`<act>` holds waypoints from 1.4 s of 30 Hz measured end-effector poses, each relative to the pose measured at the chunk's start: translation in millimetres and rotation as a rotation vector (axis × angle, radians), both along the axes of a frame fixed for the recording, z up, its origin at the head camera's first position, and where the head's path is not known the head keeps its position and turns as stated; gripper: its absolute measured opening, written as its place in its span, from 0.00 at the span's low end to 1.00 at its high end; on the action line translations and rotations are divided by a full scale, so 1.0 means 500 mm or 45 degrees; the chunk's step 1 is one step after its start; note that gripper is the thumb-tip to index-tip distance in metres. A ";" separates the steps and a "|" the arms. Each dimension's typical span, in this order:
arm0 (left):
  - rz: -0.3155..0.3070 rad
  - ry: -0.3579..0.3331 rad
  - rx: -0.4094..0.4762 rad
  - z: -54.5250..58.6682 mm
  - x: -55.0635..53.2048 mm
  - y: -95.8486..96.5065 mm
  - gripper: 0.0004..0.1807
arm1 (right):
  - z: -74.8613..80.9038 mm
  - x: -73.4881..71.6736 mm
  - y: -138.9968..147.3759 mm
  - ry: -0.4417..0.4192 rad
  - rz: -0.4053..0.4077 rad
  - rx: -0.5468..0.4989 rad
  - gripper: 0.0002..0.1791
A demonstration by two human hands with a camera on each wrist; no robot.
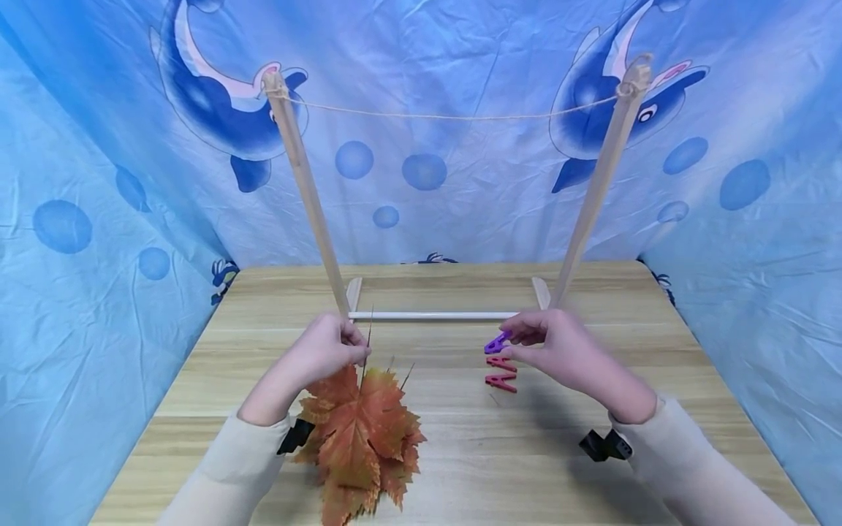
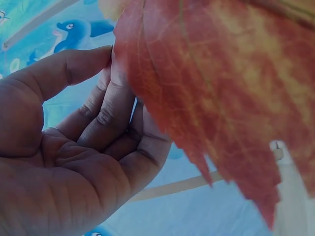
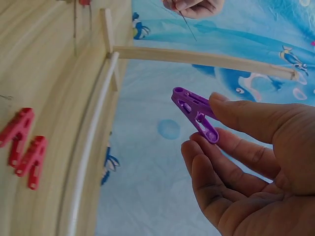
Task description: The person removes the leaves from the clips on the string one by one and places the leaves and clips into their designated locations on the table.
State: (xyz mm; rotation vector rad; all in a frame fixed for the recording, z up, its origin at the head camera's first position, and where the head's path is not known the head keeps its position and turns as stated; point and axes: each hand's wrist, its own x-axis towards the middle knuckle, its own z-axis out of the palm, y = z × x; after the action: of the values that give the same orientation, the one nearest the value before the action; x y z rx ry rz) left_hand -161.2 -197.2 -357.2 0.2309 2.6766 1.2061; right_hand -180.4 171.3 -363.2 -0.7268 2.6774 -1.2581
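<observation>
My left hand (image 1: 337, 345) pinches the thin dark stem of an orange-red maple leaf (image 1: 355, 424) between thumb and fingertips. The leaf hangs below those fingers, over more maple leaves (image 1: 397, 478) at the front left of the table; it fills much of the left wrist view. My right hand (image 1: 559, 343) holds a purple clothespin (image 3: 194, 114) by its handle ends, between thumb and fingers, with its nose pointing away from the palm. Just nearer than that hand, two red clothespins (image 1: 502, 363) lie on the table, one in front of the other.
A wooden frame stands behind the hands, with a left post (image 1: 305, 183), a right post (image 1: 598, 183) and a white bar (image 1: 434, 315) low between them. A string (image 1: 427, 116) sags between the post tops. Blue dolphin-printed cloth (image 1: 460, 212) surrounds the wooden table (image 1: 217, 380).
</observation>
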 end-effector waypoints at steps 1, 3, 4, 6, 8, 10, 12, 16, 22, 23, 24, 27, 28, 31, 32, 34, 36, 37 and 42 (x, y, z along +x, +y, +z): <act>-0.005 -0.004 0.000 -0.003 0.000 -0.001 0.06 | -0.006 0.000 0.000 -0.004 0.003 0.001 0.14; -0.010 -0.005 -0.007 -0.009 -0.001 -0.005 0.06 | -0.018 0.000 0.001 -0.015 0.010 0.005 0.14; -0.009 -0.007 -0.013 -0.012 -0.002 -0.006 0.06 | -0.024 0.000 0.002 -0.022 0.016 0.003 0.14; -0.006 -0.018 -0.024 -0.018 -0.002 -0.010 0.07 | -0.035 0.000 0.002 -0.025 0.030 -0.003 0.12; -0.005 -0.033 -0.038 -0.025 -0.004 -0.013 0.08 | -0.046 -0.001 0.002 -0.029 0.045 -0.006 0.11; -0.006 -0.055 -0.052 -0.031 -0.004 -0.016 0.08 | -0.057 -0.002 0.004 -0.036 0.062 -0.013 0.11; -0.003 -0.078 -0.061 -0.038 -0.005 -0.018 0.10 | -0.066 -0.002 0.004 -0.045 0.072 -0.004 0.10; -0.001 -0.121 -0.054 -0.052 -0.005 -0.020 0.11 | -0.084 0.001 0.005 -0.069 0.089 0.002 0.11; -0.006 -0.204 0.007 -0.077 -0.006 -0.022 0.10 | -0.115 0.003 0.007 -0.076 0.085 0.004 0.09; 0.003 -0.213 0.014 -0.082 -0.006 -0.023 0.10 | -0.121 0.003 0.007 -0.070 0.078 0.021 0.08; 0.000 -0.215 0.022 -0.087 -0.007 -0.023 0.09 | -0.126 0.002 0.008 -0.067 0.080 0.035 0.08; 0.014 -0.234 0.027 -0.102 -0.009 -0.025 0.09 | -0.143 0.002 0.009 -0.077 0.091 0.066 0.08; 0.013 -0.240 0.029 -0.107 -0.011 -0.025 0.09 | -0.148 0.003 0.010 -0.087 0.097 0.073 0.08; 0.028 -0.258 0.032 -0.121 -0.014 -0.027 0.08 | -0.163 0.006 0.010 -0.119 0.097 0.092 0.08; 0.033 -0.258 0.029 -0.125 -0.016 -0.027 0.08 | -0.168 0.006 0.011 -0.119 0.102 0.101 0.08; 0.043 -0.250 0.020 -0.134 -0.019 -0.028 0.08 | -0.177 0.007 0.010 -0.115 0.095 0.125 0.08; 0.056 -0.241 -0.007 -0.143 -0.022 -0.027 0.08 | -0.187 0.008 0.010 -0.100 0.085 0.162 0.08; 0.062 -0.237 -0.021 -0.147 -0.023 -0.027 0.08 | -0.190 0.008 0.010 -0.090 0.084 0.176 0.08; 0.099 -0.246 -0.074 -0.170 -0.030 -0.027 0.08 | -0.206 0.016 0.012 -0.121 0.045 0.209 0.10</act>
State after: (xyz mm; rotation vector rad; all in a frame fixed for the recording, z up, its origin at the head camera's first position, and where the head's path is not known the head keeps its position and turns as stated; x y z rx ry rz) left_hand -176.0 -210.6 -442.1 0.0012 2.5679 1.1084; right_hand -172.3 177.3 -466.3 -0.6714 2.6392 -1.0226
